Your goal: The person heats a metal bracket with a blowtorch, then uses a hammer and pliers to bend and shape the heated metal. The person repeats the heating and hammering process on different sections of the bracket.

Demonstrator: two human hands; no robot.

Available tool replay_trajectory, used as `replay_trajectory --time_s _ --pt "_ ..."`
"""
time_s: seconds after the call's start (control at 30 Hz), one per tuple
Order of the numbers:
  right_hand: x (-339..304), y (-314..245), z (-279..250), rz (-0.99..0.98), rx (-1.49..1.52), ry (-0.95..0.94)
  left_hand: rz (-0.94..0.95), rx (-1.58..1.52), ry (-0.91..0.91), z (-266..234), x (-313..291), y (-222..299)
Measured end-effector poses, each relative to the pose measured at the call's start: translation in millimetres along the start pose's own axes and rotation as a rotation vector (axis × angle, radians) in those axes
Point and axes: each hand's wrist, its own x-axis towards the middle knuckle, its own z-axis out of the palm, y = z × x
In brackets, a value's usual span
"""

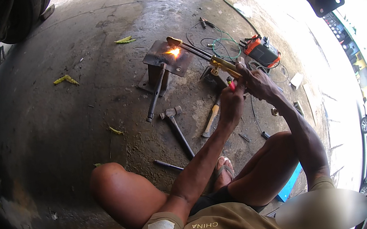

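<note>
- The right hand point(258, 83) is wrapped tight around the brass body of a cutting torch point(203, 57), held out in front of the knees.
- The left hand point(233, 102) is pinched shut on something small and red at the torch valves; I cannot tell exactly what it is.
- The torch tip reaches a rusty steel plate point(167, 57) on a short stand, where a bright flame point(173, 51) throws sparks.
- Two hammers point(174, 123) and a loose rod lie on the concrete just beside the stand, and a sandalled foot point(223, 170) sits near them.
- Green hose point(221, 46) coils just beyond the plate, next to an orange machine point(262, 51).
- My worry: sparks or hot slag could land on bare legs or that hose, since both are close to the flame, and neither hand is gloved.
</note>
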Motion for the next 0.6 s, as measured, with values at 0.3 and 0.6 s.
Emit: replay_trajectory --time_s 0.3,0.6 --pt "18 19 4 -0.026 -0.029 -0.006 0.003 -0.005 -0.003 0 -1 7" --pt "12 12 4 -0.035 -0.006 0.023 0.007 -0.002 -0.038 -2 -1 8"
